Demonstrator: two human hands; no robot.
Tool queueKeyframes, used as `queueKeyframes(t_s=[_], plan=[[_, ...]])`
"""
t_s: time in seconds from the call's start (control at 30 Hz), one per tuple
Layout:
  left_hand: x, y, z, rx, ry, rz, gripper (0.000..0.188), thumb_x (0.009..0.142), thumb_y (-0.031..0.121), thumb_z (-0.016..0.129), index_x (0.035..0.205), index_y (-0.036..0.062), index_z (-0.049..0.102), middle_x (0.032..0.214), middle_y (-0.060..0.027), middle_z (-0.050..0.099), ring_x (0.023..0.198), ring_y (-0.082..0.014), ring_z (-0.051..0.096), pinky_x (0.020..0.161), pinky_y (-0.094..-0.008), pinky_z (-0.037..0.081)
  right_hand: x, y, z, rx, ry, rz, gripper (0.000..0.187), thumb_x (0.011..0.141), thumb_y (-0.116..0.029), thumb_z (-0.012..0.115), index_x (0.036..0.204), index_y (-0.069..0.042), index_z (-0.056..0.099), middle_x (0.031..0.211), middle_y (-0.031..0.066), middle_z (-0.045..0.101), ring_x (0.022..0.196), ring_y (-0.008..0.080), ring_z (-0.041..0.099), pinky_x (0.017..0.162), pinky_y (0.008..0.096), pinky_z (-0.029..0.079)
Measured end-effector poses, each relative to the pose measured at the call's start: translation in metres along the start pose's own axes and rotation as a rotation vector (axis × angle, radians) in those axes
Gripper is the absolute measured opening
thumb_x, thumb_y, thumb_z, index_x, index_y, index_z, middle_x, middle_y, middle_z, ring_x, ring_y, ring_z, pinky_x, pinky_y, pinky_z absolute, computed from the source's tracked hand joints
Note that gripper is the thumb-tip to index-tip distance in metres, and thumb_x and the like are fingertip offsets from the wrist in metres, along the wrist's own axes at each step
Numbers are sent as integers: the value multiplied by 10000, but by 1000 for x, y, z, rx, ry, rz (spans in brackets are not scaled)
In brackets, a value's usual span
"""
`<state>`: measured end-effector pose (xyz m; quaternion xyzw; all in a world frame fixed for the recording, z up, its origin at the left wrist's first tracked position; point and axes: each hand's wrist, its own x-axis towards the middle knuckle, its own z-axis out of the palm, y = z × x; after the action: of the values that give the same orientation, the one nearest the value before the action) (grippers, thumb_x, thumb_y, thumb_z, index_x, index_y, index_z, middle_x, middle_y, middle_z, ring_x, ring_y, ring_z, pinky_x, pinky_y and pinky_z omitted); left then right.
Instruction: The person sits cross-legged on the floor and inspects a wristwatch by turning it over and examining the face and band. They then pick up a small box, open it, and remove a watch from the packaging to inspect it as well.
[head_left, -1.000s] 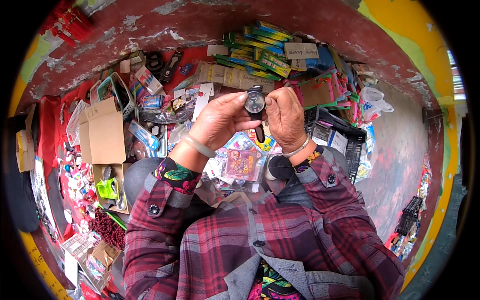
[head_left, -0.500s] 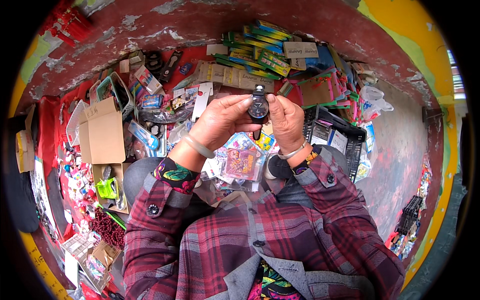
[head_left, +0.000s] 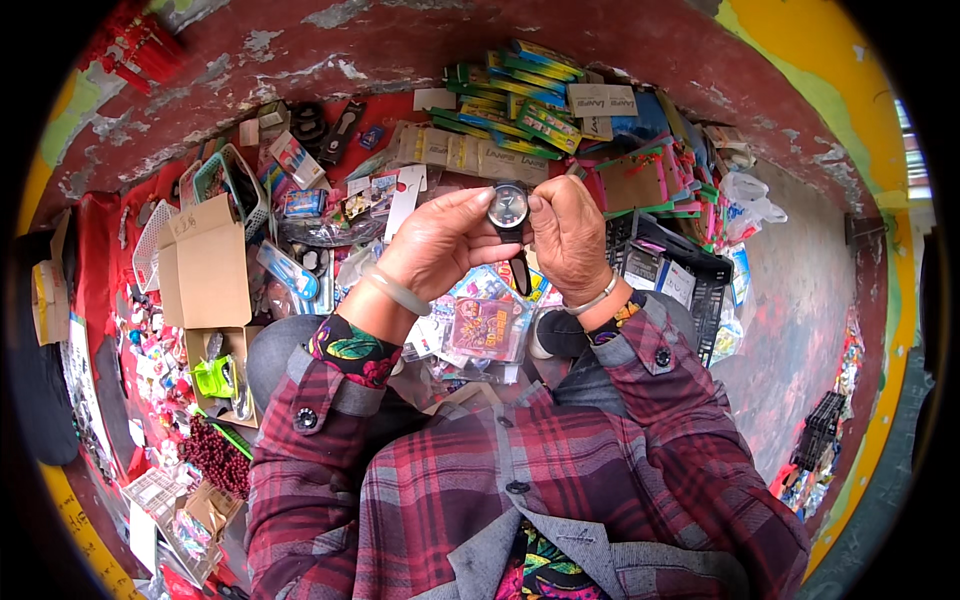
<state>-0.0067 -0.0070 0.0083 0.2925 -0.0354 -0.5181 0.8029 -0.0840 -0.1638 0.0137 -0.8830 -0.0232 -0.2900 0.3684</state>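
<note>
Red wall (head_left: 400,50), twelve o'clock; left hand (head_left: 437,238) and right hand (head_left: 574,238) pinch round black wristwatch (head_left: 508,207); I judge loosening risks dropping.

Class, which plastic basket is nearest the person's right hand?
The large black basket, just right of the right hand. The other black one lies farther right; the pale ones are far left.

Small-goods stall or shop, by the look: stacked yellow-green boxes (head_left: 548,130), blue blister pack (head_left: 288,270), dark red beads (head_left: 215,457), white plastic basket (head_left: 149,252).
</note>
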Motion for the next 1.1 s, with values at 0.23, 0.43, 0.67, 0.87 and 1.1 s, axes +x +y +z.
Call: queueKeyframes(t_s=[0.23,0.43,0.67,0.87,1.1], plan=[[1,-1,-2,62,12,-29,303,916,188,491,1134,-22,513,986,-141,621,860,-221,638,767,-333,553,-5,-2,3,95,15,128,186,881,-144,501,738,-27,484,637,130,482,609,345,479,567,408,385],[0,0,1,238,45,4,300,925,175,472,1137,-32,515,990,-134,620,847,-210,637,743,-318,553,-10,0,4,290,-24,384,312,906,-234,515,683,-17,493,579,121,484,518,222,474,503,322,383],[2,1,2,106,101,34,255,917,172,491,1078,-17,547,935,-101,623,804,-185,627,747,-330,554,-3,10,6,220,-44,327,255,897,-237,525,761,-22,518,658,103,523,602,240,496,565,332,399],[0,0,-2,11,56,27,233,913,178,500,1056,2,557,936,-96,621,805,-186,624,762,-345,551,2,3,6,-11,15,32,135,876,-166,517,832,-40,498,749,115,517,734,319,495,664,395,391],[2,-4,0,24,33,8,253,921,173,481,1099,3,538,995,-105,618,883,-201,627,780,-340,544,-4,0,5,45,36,116,157,878,-156,516,776,-42,481,687,121,501,676,325,493,614,397,389]])
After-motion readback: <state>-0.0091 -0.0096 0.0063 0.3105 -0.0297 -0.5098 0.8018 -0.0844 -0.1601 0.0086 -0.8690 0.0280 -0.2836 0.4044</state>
